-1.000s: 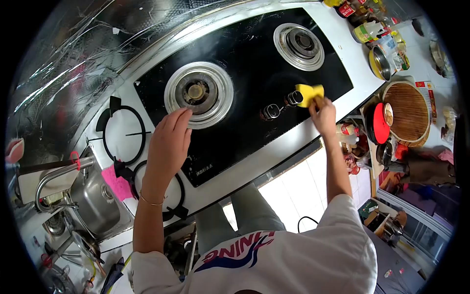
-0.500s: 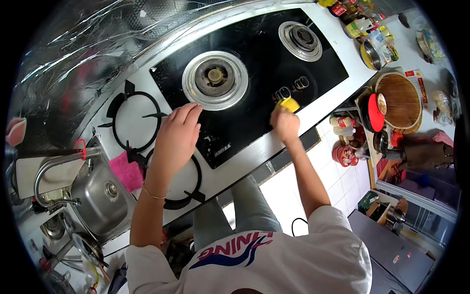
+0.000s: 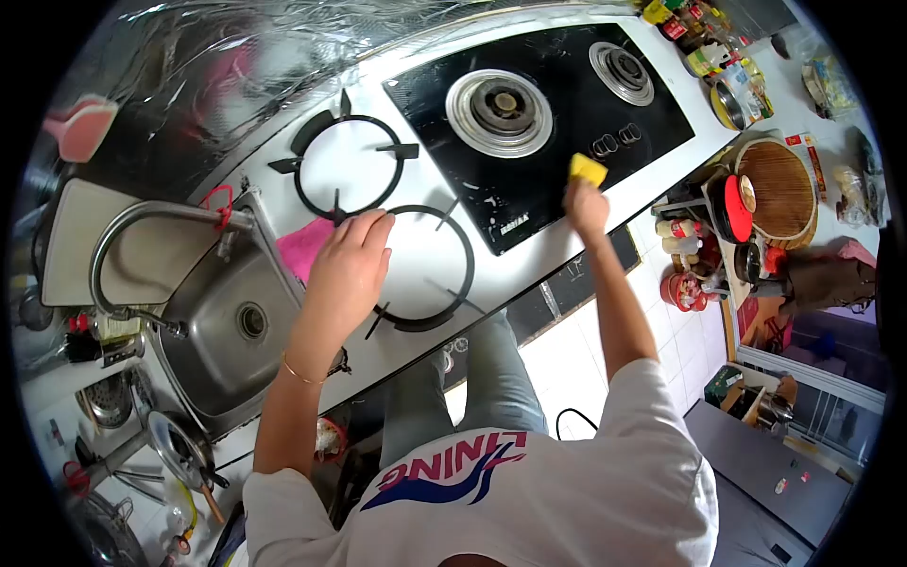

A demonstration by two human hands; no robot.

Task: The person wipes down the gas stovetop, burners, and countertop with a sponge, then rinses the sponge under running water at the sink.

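My right hand (image 3: pixel 586 206) grips a yellow sponge (image 3: pixel 588 169) pressed on the front edge of the black glass gas hob (image 3: pixel 557 71), just below its two knobs (image 3: pixel 614 142). My left hand (image 3: pixel 347 269) rests palm-down, fingers apart, on the white counter, over the rim of a black pan support ring (image 3: pixel 425 269) and next to a pink cloth (image 3: pixel 304 248). A second pan support (image 3: pixel 345 165) lies behind it. Both burners (image 3: pixel 498 111) are bare.
A steel sink (image 3: pixel 222 326) with a curved tap (image 3: pixel 142 231) lies left of my left hand. Bottles and a yellow pot (image 3: pixel 732 99) crowd the counter right of the hob. A round wooden board (image 3: pixel 779 189) and red lid (image 3: pixel 732 210) sit lower right.
My right hand has wiped the sponge from the right knob leftward along the hob's front. My left hand left the burner rim and now rests on the counter by the pan supports.
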